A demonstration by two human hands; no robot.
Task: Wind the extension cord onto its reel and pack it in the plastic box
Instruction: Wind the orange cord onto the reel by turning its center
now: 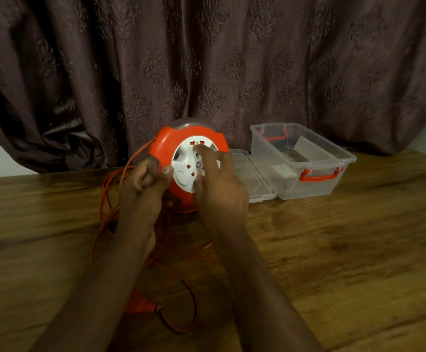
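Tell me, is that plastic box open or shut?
Open: the plastic box has no cover on top, and its lid lies beside it.

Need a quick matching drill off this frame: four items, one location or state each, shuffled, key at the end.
Things:
1. reel
2. plug
3. plastic box
4. lid

States:
A. lies flat between the reel and the box
B. stands upright on the table, left hand gripping its edge, fingers of the right hand on its white face
C. open and standing at the right, red handles at its ends
D. lies on the table near the person, at the end of the loose orange cord

Pairs: 1-B, 2-D, 3-C, 4-A
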